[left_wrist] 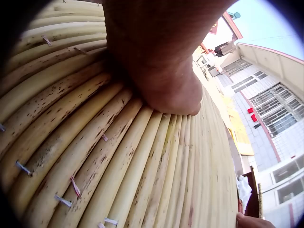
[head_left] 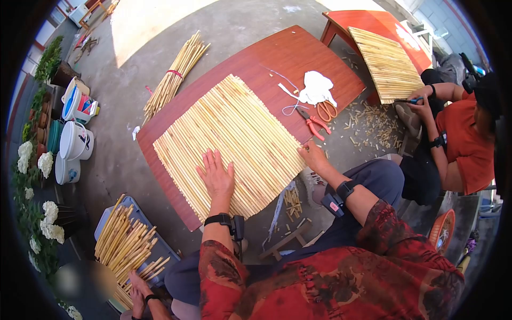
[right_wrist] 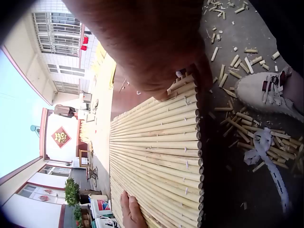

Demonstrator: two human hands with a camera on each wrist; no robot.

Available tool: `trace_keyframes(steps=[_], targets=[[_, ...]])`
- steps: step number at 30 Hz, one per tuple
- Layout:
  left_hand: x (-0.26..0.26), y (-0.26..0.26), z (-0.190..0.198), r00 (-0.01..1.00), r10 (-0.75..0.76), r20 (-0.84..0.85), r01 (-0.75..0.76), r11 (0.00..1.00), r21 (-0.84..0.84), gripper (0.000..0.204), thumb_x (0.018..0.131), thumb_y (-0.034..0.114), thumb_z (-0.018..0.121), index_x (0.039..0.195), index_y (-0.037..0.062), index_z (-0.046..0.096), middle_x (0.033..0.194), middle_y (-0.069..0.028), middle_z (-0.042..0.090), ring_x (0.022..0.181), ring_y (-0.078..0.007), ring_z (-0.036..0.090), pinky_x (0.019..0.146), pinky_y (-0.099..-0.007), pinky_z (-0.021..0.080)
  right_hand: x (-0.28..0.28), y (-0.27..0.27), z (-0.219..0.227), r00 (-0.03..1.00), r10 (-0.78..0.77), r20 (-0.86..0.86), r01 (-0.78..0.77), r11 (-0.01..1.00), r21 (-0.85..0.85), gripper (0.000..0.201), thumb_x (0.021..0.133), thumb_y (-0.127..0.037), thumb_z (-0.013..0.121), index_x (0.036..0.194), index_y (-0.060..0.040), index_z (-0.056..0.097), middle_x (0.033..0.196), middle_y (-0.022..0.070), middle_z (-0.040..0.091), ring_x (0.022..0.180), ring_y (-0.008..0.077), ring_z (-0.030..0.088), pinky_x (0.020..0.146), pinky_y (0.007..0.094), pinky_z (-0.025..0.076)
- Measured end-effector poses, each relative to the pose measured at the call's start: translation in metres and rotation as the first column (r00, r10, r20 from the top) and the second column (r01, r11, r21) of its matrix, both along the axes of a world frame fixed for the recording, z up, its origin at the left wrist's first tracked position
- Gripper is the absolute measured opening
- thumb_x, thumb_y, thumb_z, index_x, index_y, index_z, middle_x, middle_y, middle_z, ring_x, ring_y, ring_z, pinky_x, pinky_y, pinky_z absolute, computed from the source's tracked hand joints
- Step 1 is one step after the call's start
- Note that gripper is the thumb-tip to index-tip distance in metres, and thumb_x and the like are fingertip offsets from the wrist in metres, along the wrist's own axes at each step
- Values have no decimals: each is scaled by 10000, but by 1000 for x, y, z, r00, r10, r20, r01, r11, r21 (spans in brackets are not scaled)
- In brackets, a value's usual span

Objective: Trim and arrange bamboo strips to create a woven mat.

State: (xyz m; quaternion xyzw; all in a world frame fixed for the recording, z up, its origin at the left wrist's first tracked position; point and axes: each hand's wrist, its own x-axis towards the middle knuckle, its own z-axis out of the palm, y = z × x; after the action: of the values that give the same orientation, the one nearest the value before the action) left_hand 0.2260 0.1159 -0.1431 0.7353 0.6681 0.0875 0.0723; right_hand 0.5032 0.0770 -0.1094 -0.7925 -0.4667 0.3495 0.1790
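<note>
My left hand (head_left: 216, 179) spread flat, mid-frame, gripping nothing on cane mat (head_left: 256, 146); right hand (head_left: 316, 158) pinches its edge, right of centre. Hard tug could loosen ties (left_wrist: 62, 201).

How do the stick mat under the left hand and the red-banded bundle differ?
The mat lies on the table; the bundle is on the floor. The mat's sticks form a flat sheet; the bundle's are gathered in a sheaf. The mat has many small ties; the bundle shows one red band. Both have slim yellowish sticks.
</note>
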Motion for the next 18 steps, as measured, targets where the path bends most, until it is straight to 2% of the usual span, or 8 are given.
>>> trace_keyframes(steps=[5, 8, 10, 12, 13, 14, 16, 18], targets=[[-4, 1, 2, 999, -44, 0, 44, 999, -29, 589, 841, 358, 427, 1324, 70, 252, 1399, -117, 177, 1300, -252, 123, 1036, -478, 24, 0, -11, -5, 1000, -8, -23, 8, 1000, -27, 391, 789, -257, 541, 1015, 48, 445, 953, 246, 550, 913, 368, 535, 784, 404, 412], [-4, -2, 0, 997, -73, 18, 72, 997, 40, 585, 830, 348, 452, 1312, 68, 275, 1393, -111, 198, 1289, -267, 157, 1025, -492, 65, 3, -12, 2, 995, 82, 54, -80, 996, -44, 397, 785, -266, 548, 1023, 36, 450, 959, 225, 547, 913, 349, 534, 779, 414, 409], [-5, -2, -1, 997, -75, 20, 74, 996, 47, 584, 828, 348, 454, 1310, 66, 279, 1392, -113, 199, 1289, -269, 158, 1024, -495, 65, -11, 7, 29, 857, 294, 424, -229, 953, -198, 399, 780, -275, 553, 1036, 16, 456, 978, 187, 543, 954, 308, 511, 814, 400, 387], [-5, -2, -1, 996, -82, 17, 81, 995, 51, 584, 827, 348, 456, 1308, 65, 283, 1391, -115, 200, 1288, -272, 158, 1023, -497, 64, -26, 36, 57, 807, 362, 467, -402, 915, -14, 393, 781, -274, 547, 1052, -3, 457, 1032, 156, 517, 1005, 274, 469, 863, 385, 351], [-5, -2, -1, 996, -85, 20, 84, 995, 51, 583, 827, 348, 455, 1307, 64, 285, 1391, -115, 200, 1288, -273, 157, 1023, -500, 62, -34, 54, 58, 786, 360, 502, -508, 840, 193, 402, 784, -268, 542, 1076, -8, 448, 1068, 156, 498, 1041, 281, 440, 881, 386, 334], [-6, -2, -1, 996, -87, 22, 86, 995, 51, 583, 827, 349, 455, 1306, 63, 286, 1391, -115, 200, 1289, -275, 156, 1022, -502, 60, -42, 73, 57, 768, 349, 537, -591, 710, 384, 411, 787, -262, 536, 1099, -13, 439, 1103, 156, 478, 1076, 289, 410, 900, 387, 317], [-5, -3, 0, 996, -84, 23, 82, 996, 44, 583, 826, 346, 457, 1306, 62, 286, 1390, -116, 201, 1289, -275, 156, 1022, -504, 58, -66, 110, 43, 742, 406, 534, -647, 642, 411, 456, 813, -294, 505, 1165, -24, 400, 1210, 165, 404, 1165, 300, 335, 936, 400, 286], [-5, -2, 1, 996, -82, 38, 81, 996, 33, 587, 822, 340, 466, 1304, 57, 288, 1388, -122, 204, 1288, -279, 158, 1020, -507, 58, -86, 138, 21, 705, 403, 583, -677, 627, 386, 479, 824, -321, 485, 1184, -21, 386, 1225, 175, 384, 1179, 312, 317, 948, 409, 278]])
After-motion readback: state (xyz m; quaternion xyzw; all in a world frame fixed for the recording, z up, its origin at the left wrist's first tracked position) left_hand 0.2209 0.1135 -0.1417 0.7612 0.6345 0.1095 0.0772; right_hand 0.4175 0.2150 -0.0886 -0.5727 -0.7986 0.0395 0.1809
